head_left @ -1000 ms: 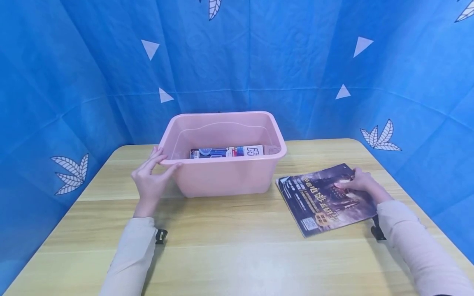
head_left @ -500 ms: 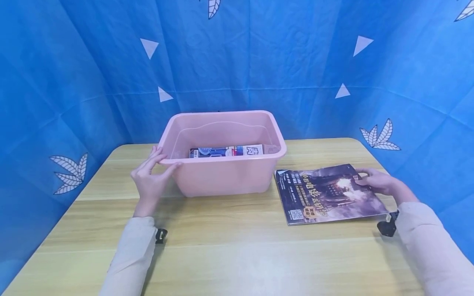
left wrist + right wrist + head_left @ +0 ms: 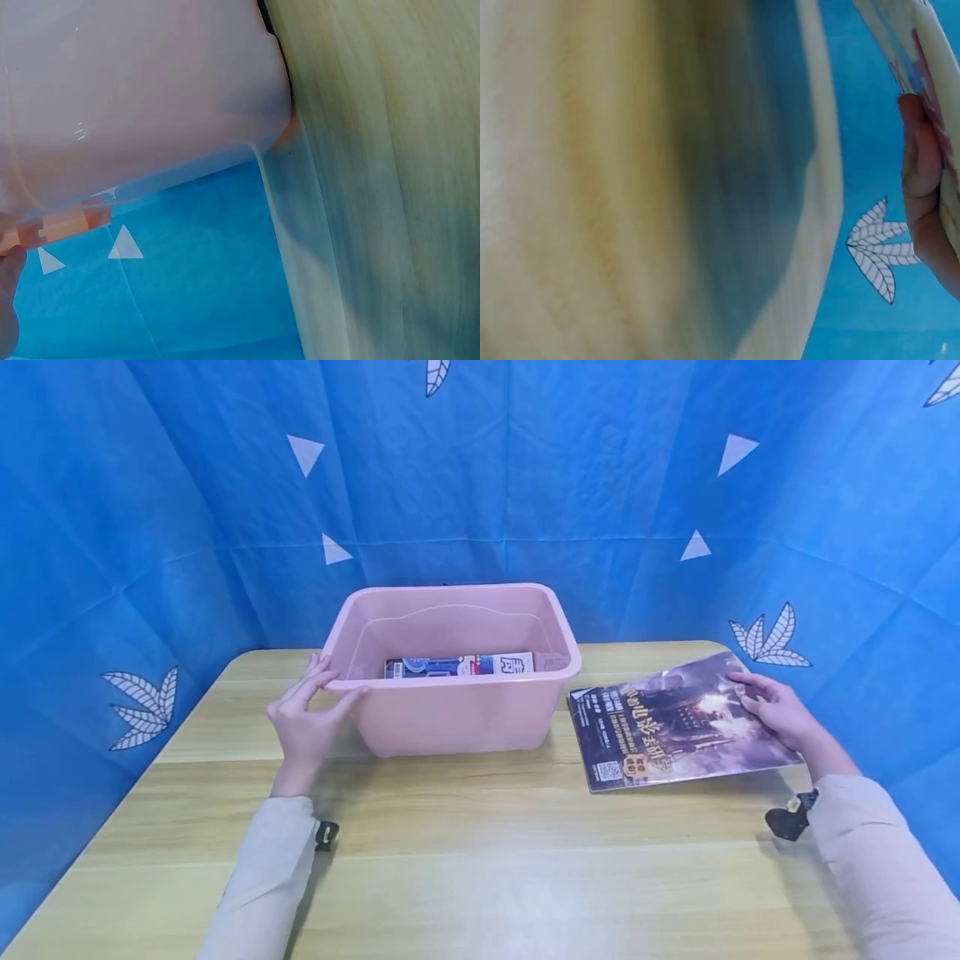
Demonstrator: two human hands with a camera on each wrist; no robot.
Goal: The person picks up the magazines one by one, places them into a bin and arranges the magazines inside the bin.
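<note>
The pink rectangular plastic bin (image 3: 457, 672) is smooth and slightly translucent; the dark-covered paper magazine (image 3: 675, 722) has a glossy cover; the pale wood-grain table (image 3: 465, 852) shows a satin sheen; the blue fabric backdrop (image 3: 525, 485) is matt

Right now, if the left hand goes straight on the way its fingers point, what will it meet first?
The left hand points up and right at the pink tub. Its fingertips are already at the tub's near left corner rim, so it would likely meet that corner first.

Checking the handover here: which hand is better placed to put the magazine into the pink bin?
Right. The right hand already grips the magazine; the left hand rests on the pink bin.
</note>
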